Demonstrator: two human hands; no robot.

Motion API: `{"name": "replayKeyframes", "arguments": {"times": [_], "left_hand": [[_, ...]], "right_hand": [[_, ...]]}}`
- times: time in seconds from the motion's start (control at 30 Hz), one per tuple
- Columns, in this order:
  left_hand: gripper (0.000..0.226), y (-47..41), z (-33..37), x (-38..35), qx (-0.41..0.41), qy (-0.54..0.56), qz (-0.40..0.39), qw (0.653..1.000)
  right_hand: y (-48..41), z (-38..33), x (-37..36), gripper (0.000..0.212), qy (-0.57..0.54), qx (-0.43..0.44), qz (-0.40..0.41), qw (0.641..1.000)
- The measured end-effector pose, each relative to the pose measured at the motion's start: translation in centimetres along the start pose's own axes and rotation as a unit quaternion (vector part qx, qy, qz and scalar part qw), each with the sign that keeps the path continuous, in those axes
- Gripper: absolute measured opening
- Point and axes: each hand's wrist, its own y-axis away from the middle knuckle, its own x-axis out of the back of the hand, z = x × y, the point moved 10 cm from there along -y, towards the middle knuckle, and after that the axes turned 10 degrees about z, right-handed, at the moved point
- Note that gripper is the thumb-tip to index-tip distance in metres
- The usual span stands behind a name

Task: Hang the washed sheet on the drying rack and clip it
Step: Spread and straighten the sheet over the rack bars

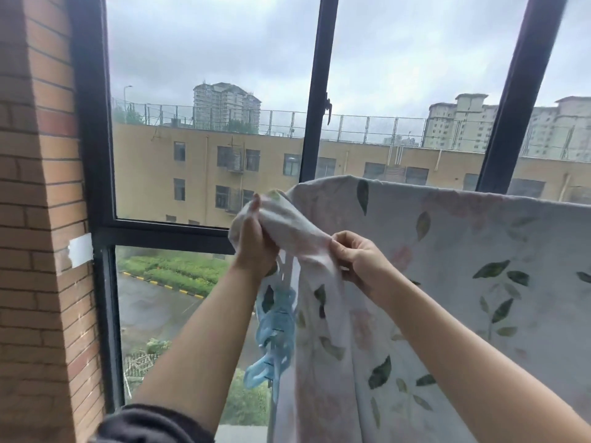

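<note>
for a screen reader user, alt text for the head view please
Two bare hands bunch the left corner of a white leaf-print sheet draped before a dark-framed window: the left hand grips the gathered fabric, the right hand pinches it. Light blue plastic clips hang below the left hand, and a brick wall stands at left.

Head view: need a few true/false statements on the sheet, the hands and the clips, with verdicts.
1. The left hand and the right hand both hold the sheet. True.
2. The sheet is plain white. False: it has a leaf print.
3. Blue clips hang below the left hand. True.
4. The sheet lies heaped on the floor. False: it hangs draped, with its top edge up in front of the window.
5. The right hand holds a clip. False: it pinches only the sheet.
</note>
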Motion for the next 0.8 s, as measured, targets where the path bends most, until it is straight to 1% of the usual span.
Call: {"name": "replayKeyframes", "arguments": {"times": [0.07,0.1,0.13,0.17,0.2,0.23,0.27,0.33,0.37,0.43,0.5,0.57,0.63,0.7,0.73,0.8], "left_hand": [[0.028,0.1,3.4,-1.0,-0.046,-0.097,0.032,0.994],[0.023,0.0,4.9,-1.3,-0.067,-0.143,0.046,0.986],[0.023,-0.1,6.5,-1.3,-0.093,-0.177,0.065,0.978],[0.028,-0.3,8.0,-1.0,-0.119,-0.201,0.086,0.968],[0.035,-0.4,9.2,-0.4,-0.129,-0.224,0.110,0.960],[0.036,-0.6,10.0,0.2,-0.132,-0.237,0.129,0.954],[0.030,-0.6,10.8,1.0,-0.129,-0.248,0.141,0.950],[0.016,-1.0,11.6,2.6,-0.121,-0.274,0.142,0.943],[0.013,-1.3,11.7,3.8,-0.111,-0.289,0.141,0.941],[0.017,-1.4,11.5,7.1,-0.060,-0.295,0.140,0.943],[0.016,-1.0,10.8,10.4,0.011,-0.266,0.152,0.952],[0.020,-0.4,10.4,13.1,0.055,-0.223,0.167,0.959],[0.023,0.2,9.7,15.6,0.084,-0.190,0.190,0.960],[0.020,1.1,8.2,18.0,0.126,-0.197,0.207,0.950],[0.026,1.7,7.0,18.8,0.155,-0.213,0.201,0.944],[0.049,2.5,4.5,21.2,0.219,-0.253,0.195,0.922]], "right_hand": [[-0.2,0.3,-1.0,0.021,0.021,0.007,-0.010,1.000],[-0.4,0.3,-1.8,0.021,0.029,0.012,-0.014,0.999],[-0.6,0.0,-2.7,0.021,0.034,0.017,-0.019,0.999],[-0.7,-0.2,-3.6,0.020,0.037,0.022,-0.025,0.999],[-0.8,-0.5,-4.5,0.020,0.039,0.028,-0.031,0.998],[-1.0,-0.6,-5.4,0.021,0.046,0.033,-0.036,0.998],[-1.0,-0.6,-6.1,0.022,0.057,0.040,-0.042,0.997],[-1.1,-0.3,-7.2,0.024,0.115,0.061,-0.047,0.990],[-1.0,0.0,-7.7,0.025,0.154,0.077,-0.052,0.984],[-0.9,0.9,-8.7,0.022,0.228,0.097,-0.065,0.967],[-0.5,2.2,-9.9,0.019,0.283,0.095,-0.087,0.950],[-0.1,2.9,-11.1,0.015,0.304,0.098,-0.099,0.942],[-0.1,2.2,-11.7,0.011,0.322,0.127,-0.077,0.935],[-0.1,0.9,-11.9,0.008,0.334,0.153,-0.048,0.929],[-0.2,0.4,-12.0,0.007,0.329,0.163,-0.037,0.930],[0.2,-0.8,-12.7,0.007,0.325,0.199,-0.028,0.924]]}}
